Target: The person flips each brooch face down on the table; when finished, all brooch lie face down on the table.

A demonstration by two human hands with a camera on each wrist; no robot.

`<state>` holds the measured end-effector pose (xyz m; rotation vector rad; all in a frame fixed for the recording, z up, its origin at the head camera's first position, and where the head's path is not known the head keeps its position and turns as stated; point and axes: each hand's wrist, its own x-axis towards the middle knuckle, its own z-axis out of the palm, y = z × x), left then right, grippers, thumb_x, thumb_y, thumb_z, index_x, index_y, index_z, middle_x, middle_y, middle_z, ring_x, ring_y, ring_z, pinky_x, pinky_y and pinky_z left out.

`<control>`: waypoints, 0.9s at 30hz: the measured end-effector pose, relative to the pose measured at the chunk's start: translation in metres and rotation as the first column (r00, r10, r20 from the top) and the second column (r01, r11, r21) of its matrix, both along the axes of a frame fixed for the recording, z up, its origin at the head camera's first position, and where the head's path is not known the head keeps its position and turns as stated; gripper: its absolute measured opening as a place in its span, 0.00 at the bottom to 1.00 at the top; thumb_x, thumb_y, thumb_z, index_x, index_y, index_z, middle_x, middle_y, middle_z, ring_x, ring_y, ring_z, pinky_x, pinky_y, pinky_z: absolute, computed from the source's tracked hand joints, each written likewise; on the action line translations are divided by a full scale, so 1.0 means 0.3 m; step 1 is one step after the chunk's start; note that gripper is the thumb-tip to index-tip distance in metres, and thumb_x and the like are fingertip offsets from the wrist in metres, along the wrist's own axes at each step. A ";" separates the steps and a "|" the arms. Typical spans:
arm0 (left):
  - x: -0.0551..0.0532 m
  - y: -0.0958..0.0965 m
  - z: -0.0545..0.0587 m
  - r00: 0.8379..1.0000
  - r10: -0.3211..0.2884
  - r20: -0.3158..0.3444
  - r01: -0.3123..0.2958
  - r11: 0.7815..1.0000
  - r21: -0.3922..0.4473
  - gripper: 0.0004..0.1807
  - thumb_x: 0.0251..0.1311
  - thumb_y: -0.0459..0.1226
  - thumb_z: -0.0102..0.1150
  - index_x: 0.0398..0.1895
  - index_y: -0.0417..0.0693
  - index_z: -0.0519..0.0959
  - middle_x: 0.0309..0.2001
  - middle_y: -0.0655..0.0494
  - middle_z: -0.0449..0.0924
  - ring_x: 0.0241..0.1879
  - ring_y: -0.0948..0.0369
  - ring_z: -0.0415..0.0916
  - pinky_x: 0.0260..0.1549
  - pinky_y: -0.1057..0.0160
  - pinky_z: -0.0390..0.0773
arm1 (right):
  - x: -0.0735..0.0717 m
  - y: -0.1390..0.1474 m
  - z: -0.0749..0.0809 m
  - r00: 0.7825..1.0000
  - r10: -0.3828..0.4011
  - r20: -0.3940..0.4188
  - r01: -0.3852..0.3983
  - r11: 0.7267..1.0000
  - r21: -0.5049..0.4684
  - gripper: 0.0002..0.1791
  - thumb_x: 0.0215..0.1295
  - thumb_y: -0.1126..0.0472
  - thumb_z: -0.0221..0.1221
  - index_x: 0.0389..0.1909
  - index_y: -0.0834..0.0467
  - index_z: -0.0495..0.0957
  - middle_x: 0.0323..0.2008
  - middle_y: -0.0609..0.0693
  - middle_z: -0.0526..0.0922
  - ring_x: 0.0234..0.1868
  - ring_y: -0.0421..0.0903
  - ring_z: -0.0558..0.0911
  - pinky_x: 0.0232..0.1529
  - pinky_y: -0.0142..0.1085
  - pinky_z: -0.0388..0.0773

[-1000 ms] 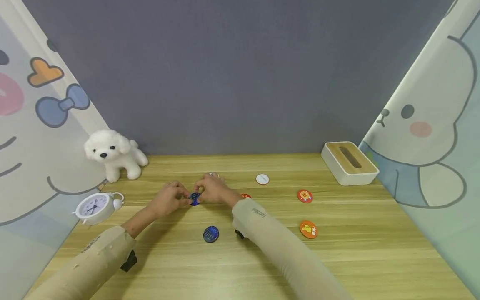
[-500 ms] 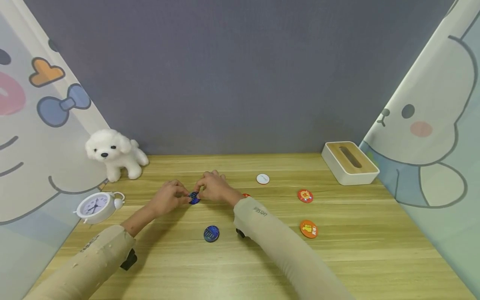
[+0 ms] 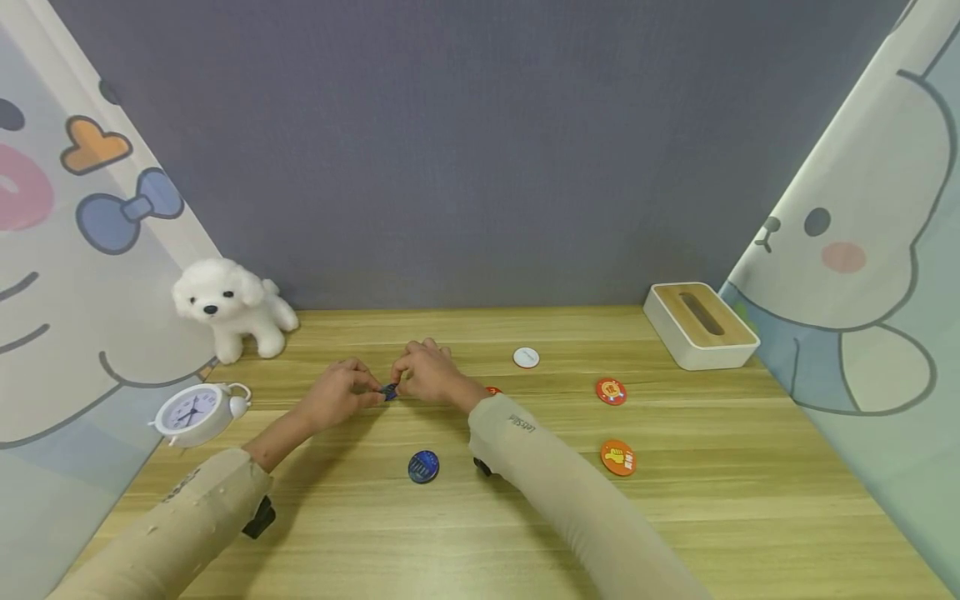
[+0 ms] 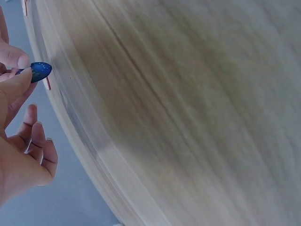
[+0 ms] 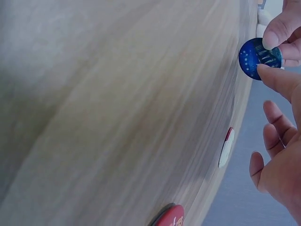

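The round blue badge (image 5: 249,57) is sitting tilted between the left hand (image 3: 339,397) and the right hand (image 3: 431,375), apparently raised off the counter (image 3: 525,525). Fingers of both are pinching it from opposite sides; neither is standing nearer, its round outline giving no long axis.

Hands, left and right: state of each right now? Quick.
Left hand: holding the round blue badge, pinched at its left edge in the head view.
Right hand: holding the same badge, pinched at its right edge.
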<state>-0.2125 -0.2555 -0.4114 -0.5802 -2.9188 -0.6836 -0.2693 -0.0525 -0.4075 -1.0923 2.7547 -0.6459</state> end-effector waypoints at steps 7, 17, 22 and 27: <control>0.004 0.001 -0.009 1.000 0.005 -0.014 -0.005 1.000 -0.023 0.03 0.56 0.38 0.72 0.33 0.53 0.89 0.40 0.55 0.79 0.41 0.54 0.72 0.42 0.51 0.71 | 0.000 -0.002 -0.007 1.000 0.004 -0.022 -0.004 1.000 0.018 0.03 0.65 0.52 0.65 0.33 0.39 0.85 0.51 0.41 0.76 0.46 0.42 0.66 0.45 0.37 0.56; 0.000 0.000 -0.013 1.000 -0.005 -0.024 0.004 0.999 -0.033 0.02 0.55 0.40 0.73 0.32 0.55 0.89 0.39 0.56 0.79 0.39 0.56 0.70 0.38 0.57 0.68 | -0.001 0.000 -0.006 0.999 0.014 -0.050 -0.012 1.000 0.028 0.03 0.65 0.52 0.66 0.33 0.39 0.85 0.49 0.41 0.76 0.45 0.42 0.66 0.43 0.36 0.56; 0.004 0.007 -0.009 1.000 0.004 -0.029 -0.005 0.999 -0.031 0.03 0.54 0.39 0.73 0.32 0.54 0.89 0.40 0.55 0.79 0.40 0.55 0.71 0.40 0.54 0.70 | 0.002 0.001 -0.009 0.997 0.013 -0.073 -0.010 0.999 0.034 0.02 0.65 0.52 0.66 0.34 0.39 0.85 0.50 0.41 0.77 0.45 0.41 0.66 0.43 0.36 0.55; 0.011 0.013 -0.008 0.999 0.010 -0.048 -0.012 0.999 -0.032 0.03 0.54 0.39 0.74 0.31 0.53 0.89 0.39 0.55 0.80 0.39 0.55 0.71 0.41 0.53 0.70 | 0.006 -0.001 -0.009 0.993 0.008 -0.115 -0.002 0.999 0.051 0.03 0.65 0.52 0.66 0.35 0.38 0.85 0.50 0.40 0.76 0.45 0.41 0.66 0.45 0.37 0.56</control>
